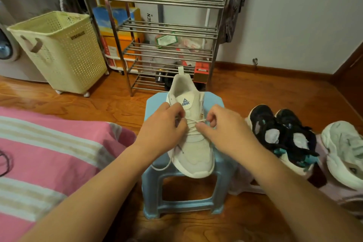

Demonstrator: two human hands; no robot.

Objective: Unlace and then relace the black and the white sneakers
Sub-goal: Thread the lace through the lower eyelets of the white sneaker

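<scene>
Your left hand [165, 124] and right hand [220, 124] each pinch the lace [193, 122] over the white sneaker [196, 147] on the stool [155, 104].

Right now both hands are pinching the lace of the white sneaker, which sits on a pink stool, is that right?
Not quite: the stool is light blue, not pink, as the head view shows. The rest holds: the left hand and right hand both pinch the lace of the white sneaker that sits on it.
</scene>
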